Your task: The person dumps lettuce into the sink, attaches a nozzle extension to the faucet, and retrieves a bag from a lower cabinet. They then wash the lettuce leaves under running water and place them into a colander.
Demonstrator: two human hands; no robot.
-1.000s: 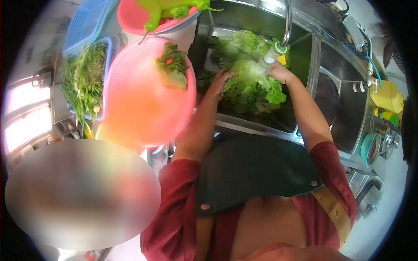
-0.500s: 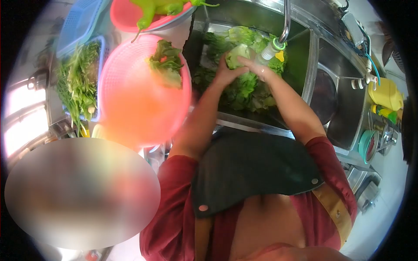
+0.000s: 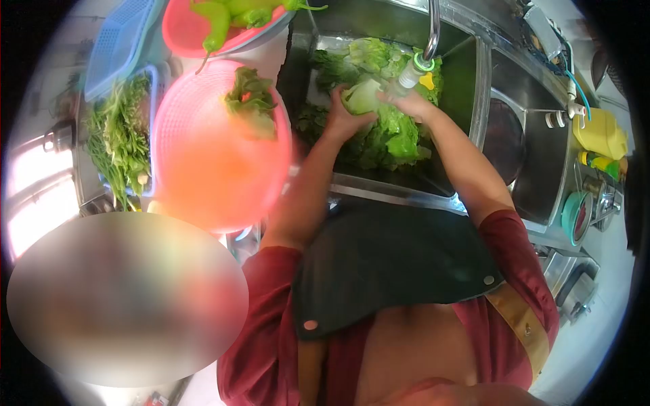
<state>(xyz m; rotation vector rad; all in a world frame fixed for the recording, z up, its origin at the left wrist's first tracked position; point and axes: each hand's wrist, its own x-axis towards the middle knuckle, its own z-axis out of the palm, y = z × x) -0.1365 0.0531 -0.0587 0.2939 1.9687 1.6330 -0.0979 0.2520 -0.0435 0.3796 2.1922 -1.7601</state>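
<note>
Under the tap [image 3: 409, 76], a pale green head of lettuce [image 3: 362, 97] sits between my two hands in the metal sink [image 3: 467, 101]. My left hand [image 3: 347, 120] wraps its left side, thumb and fingers curved round it. From the right, my right hand [image 3: 409, 105] grips the other side; its fingertips are partly hidden by leaves and the tap's nozzle. More loose lettuce leaves [image 3: 399, 139] lie around and below both hands. Darker leafy greens [image 3: 330, 68] are at the sink's left side.
To the left stands a pink basket [image 3: 287, 155] with some leaves in it. Behind it, long green peppers [image 3: 217, 30] lie in another pink basket. A blue basket [image 3: 157, 128] holds leafy greens. A second sink basin [image 3: 542, 162] and a yellow jug [image 3: 599, 135] are at right.
My hands have moved slightly apart and a little lower around the lettuce. More of the pale head and the leaves between my hands shows. The view has shifted slightly.
</note>
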